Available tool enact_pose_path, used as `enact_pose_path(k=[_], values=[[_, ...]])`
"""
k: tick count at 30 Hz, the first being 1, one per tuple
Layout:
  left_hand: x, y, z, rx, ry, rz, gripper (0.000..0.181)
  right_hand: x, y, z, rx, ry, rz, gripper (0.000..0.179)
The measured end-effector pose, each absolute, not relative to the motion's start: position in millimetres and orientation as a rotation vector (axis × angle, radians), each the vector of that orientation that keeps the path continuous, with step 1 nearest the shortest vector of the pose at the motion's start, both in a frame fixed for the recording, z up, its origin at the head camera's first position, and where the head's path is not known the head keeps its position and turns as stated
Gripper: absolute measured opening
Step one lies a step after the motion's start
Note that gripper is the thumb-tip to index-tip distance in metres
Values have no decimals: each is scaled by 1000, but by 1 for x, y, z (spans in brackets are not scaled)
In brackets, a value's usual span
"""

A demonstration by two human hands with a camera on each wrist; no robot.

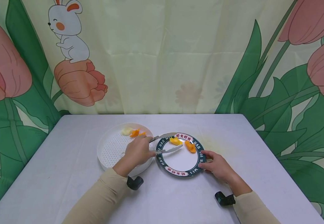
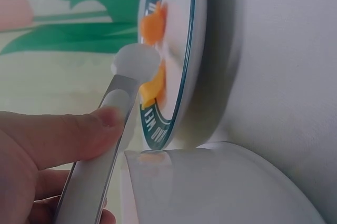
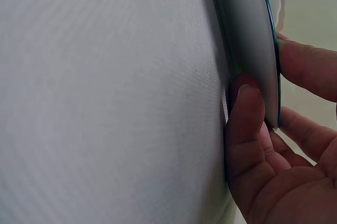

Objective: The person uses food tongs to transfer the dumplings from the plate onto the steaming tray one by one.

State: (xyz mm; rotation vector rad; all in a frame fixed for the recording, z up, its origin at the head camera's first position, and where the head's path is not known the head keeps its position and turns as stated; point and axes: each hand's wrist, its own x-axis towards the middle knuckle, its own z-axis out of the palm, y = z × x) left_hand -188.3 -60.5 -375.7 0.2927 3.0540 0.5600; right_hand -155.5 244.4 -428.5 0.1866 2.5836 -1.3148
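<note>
Metal tongs point(image 1: 166, 143), white-tipped, over green-rimmed plate point(image 1: 178, 171)

White table point(image 1: 66, 174) before a rabbit-and-tulip curtain point(image 1: 156, 56).

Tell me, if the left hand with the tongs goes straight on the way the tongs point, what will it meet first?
Probably the yellow food piece on the green-rimmed plate. The left hand holds the tongs, whose open tips sit just before that piece; the orange piece lies beyond. Height above the plate is unclear.
</note>
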Motion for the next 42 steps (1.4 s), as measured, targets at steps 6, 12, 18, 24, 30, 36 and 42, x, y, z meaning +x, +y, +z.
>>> enact_pose_path(k=[6,12,18,24,30,36,42], values=[[-189,-59,-376,307,3064,556,56,-155,243,-428,189,2585,-1312,72],[-192,-59,-379,306,3055,555,53,-155,243,-428,181,2573,-1328,72],[-193,-58,-379,300,3041,565,46,-155,245,-429,171,2564,-1342,72],[-191,-58,-377,309,3047,569,41,-155,246,-430,170,2567,-1339,72],[-188,-59,-375,316,3053,558,40,-155,246,-430,174,2567,-1338,72],[-187,-59,-373,308,3049,552,43,-156,245,-429,177,2573,-1330,72],[-188,-61,-373,325,3051,527,49,-156,246,-430,181,2568,-1338,72]])
